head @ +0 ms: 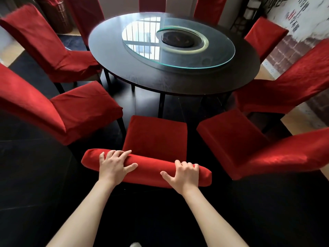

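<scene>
Both hands are on the chair [154, 135] now, the one on the near side of the round table [122, 68], its seat pointing at the table's edge but not tucked under it. The left hand [114, 165] lies over the top of the backrest, fingers curled over the far side and thumb on the near face. The right hand [183, 175] does the same further along the rail, knuckles bent, clamped on the red cover. So the grip is made and this looks like the shifting step: the chair is about to be squared up to the table. Whether it goes in or out I can't say for sure, as the legs are lost against the dark floor. If it goes in, the push has to be even from both hands, straight at the table. The neighbouring chair [236, 139] round the table to the right sits close and angled inward, and the one [83, 107] to the left leaves little room either.
</scene>
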Available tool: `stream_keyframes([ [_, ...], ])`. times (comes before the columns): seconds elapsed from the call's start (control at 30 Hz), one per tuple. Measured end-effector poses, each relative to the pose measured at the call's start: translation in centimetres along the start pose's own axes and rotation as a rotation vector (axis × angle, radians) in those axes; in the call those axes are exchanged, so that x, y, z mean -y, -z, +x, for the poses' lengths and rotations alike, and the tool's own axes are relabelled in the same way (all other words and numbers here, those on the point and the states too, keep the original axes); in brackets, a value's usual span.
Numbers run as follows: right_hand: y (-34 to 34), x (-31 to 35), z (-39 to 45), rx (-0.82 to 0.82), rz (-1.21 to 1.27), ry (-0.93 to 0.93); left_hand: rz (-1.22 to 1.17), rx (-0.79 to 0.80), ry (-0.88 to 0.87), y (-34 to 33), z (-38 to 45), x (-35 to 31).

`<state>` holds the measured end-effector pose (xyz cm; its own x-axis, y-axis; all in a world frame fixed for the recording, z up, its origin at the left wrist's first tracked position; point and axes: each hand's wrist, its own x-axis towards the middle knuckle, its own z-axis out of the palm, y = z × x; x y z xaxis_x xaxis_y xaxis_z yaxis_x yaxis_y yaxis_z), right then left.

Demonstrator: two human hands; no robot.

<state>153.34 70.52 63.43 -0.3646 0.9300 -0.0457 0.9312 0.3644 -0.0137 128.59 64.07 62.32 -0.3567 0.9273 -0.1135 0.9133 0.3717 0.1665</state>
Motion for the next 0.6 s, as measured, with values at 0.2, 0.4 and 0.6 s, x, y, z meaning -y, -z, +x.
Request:
stream_keyframes([
  [0.2,-0.1,0.5,-0.3,-0.024,0.015,-0.001,0.007,-0.012,-0.001,0.1,-0.1,0.3],
  [0.4,-0.2,0.1,0.2,0.045,0.027,-0.003,0.009,0.004,0.014,0.5,0.0,-0.1],
  [0.6,1.4,3.0,1.7,0.048,0.127,0.120,-0.138,-0.082,0.052,3.1,0.1,1.3],
])
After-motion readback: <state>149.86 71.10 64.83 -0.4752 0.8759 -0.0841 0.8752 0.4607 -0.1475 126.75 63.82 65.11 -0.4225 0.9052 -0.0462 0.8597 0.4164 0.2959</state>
